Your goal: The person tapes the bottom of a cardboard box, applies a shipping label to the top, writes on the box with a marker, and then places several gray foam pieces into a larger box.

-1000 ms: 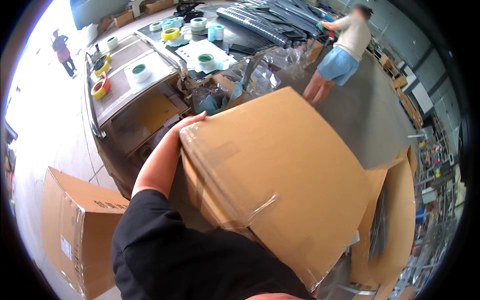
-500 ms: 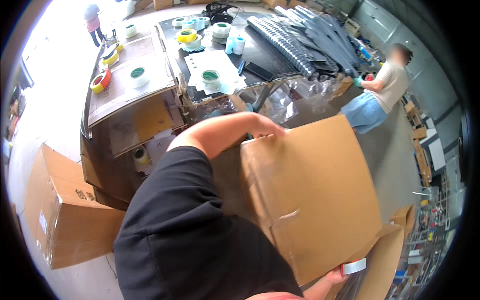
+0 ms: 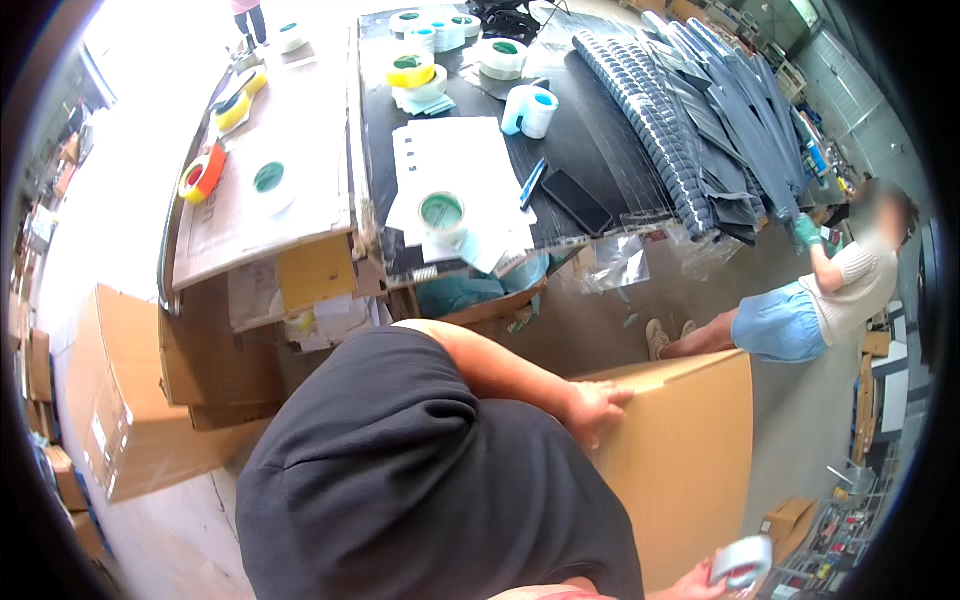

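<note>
A large brown cardboard box (image 3: 690, 465) stands in front of me on the right, its near part hidden by my black-sleeved arm and body. My left hand (image 3: 600, 405) lies on its upper left edge with the fingers spread. Low in the picture, at the near right side of the box, my right hand (image 3: 695, 585) grips a roll of pale tape (image 3: 743, 562), slightly blurred.
Ahead, a black-topped table (image 3: 600, 130) bears tape rolls, papers, a phone (image 3: 577, 201) and long dark bundled strips (image 3: 650, 125). More tape lies on a board-topped bench (image 3: 310, 130). Another carton (image 3: 130, 400) stands left. A co-worker (image 3: 830, 290) is at the right.
The box has turned and now sits lower and farther right. My left hand has moved along with it, its fingers now spread. My right hand still has the tape. The view has shifted.
</note>
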{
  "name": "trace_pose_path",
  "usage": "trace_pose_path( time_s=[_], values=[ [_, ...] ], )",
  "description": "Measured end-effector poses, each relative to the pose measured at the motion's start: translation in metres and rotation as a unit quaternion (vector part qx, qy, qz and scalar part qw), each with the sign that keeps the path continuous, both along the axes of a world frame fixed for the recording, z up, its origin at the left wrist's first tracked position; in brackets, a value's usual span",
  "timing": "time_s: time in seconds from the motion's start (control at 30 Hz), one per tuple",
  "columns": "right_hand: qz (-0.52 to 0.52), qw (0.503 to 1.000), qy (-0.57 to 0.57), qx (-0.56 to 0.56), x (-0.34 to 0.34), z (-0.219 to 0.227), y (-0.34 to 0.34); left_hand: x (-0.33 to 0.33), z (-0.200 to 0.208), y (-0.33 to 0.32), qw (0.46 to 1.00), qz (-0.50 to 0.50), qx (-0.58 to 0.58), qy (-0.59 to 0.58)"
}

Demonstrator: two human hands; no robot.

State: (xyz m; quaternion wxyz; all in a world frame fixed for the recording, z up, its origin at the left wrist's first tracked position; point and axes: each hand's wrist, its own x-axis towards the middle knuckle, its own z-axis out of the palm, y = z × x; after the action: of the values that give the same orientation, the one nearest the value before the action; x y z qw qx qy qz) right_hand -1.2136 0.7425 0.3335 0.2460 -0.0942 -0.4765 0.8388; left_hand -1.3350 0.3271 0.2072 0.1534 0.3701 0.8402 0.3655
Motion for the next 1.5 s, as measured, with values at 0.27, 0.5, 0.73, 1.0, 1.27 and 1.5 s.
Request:
trace_pose_path(
  time_s=[0.27,0.5,0.73,1.0,1.27,1.5],
  values=[
    [0.36,0.925,-0.122,0.014,-0.278,-0.066,-0.24,-0.028,0.056,-0.257,0.948,0.286,0.063,0.122],
    [0.478,0.822,-0.286,0.118,-0.516,-0.103,-0.438,0.022,0.03,-0.323,0.818,0.516,-0.248,0.06],
    [0.447,0.749,-0.393,0.29,-0.597,-0.137,-0.51,0.015,0.004,-0.306,0.757,0.613,-0.225,0.031],
    [0.374,0.653,0.219,0.622,-0.458,-0.105,-0.589,0.027,-0.022,-0.295,0.695,0.631,-0.292,0.186],
    [0.676,0.457,0.169,0.553,-0.341,-0.128,-0.672,0.057,-0.023,-0.272,0.656,0.575,-0.33,0.362],
    [0.601,0.358,0.204,0.685,-0.324,-0.127,-0.678,0.112,-0.023,-0.259,0.662,0.614,-0.335,0.269]
  ],
)
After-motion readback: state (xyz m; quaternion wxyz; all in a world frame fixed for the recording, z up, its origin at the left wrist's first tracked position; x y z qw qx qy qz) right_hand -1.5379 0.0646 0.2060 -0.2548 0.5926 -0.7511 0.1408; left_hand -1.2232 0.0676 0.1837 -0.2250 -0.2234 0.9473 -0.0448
